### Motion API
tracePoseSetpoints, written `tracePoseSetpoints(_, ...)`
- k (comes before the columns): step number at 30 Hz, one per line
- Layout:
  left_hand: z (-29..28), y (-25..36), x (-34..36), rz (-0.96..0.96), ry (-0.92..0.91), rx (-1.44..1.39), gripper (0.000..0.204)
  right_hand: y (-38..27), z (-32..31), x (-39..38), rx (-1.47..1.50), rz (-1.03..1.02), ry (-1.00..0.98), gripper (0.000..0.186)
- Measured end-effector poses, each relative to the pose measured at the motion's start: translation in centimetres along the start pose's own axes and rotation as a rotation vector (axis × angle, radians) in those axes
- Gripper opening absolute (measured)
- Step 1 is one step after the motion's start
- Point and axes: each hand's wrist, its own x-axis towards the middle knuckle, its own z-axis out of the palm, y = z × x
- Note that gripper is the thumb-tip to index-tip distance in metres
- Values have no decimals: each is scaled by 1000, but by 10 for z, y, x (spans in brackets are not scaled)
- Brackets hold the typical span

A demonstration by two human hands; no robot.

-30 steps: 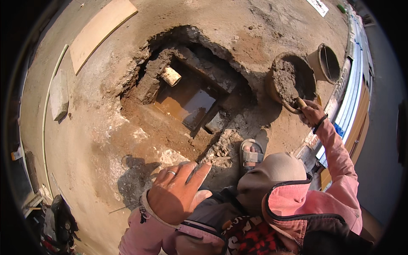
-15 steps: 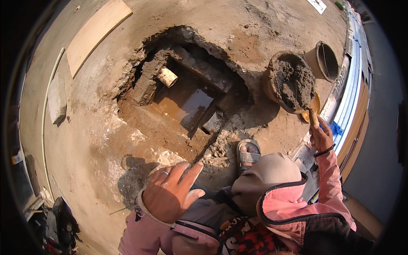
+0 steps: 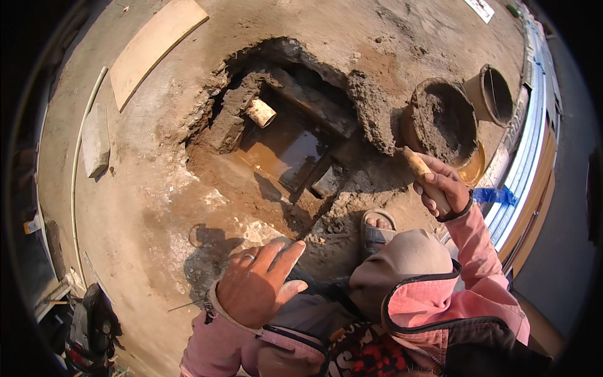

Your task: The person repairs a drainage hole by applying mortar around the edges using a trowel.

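Firmly — handle in right hand.

A tan board lies near a grey block — beside it, a pole.

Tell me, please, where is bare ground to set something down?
Mostly bare ground lies between the pit, the grey block and the board. Crowded: the pit's right side, with two buckets, the muddy trowel and the right hand.
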Motion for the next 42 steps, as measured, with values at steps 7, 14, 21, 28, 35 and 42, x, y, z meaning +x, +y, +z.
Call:
tracePoseSetpoints(7, 0, 6, -5, -41, -5, 7, 53, 61, -44, 243, 316, 363, 91, 26)
tracePoseSetpoints(14, -4, -2, -12, -43, 0, 30, 55, 107, -24, 194, -21, 150, -2, 40)
tracePoseSetpoints(21, 4, 0, 3, 43, 17, 16, 54, 152, -49, 261, 164, 34, 88, 37)
tracePoseSetpoints(28, -6, -3, -3, -49, -52, 32, 52, 192, -58, 205, 570, 8, 175, 38)
tracePoseSetpoints(35, -2, -3, 6, -119, -116, 26, 54, 169, -51, 231, -661, 154, 601, 49)
tracePoseSetpoints(42, 4, -6, 6, -28, -75, 12, 53, 123, -38, 46, -807, -67, 342, 53)
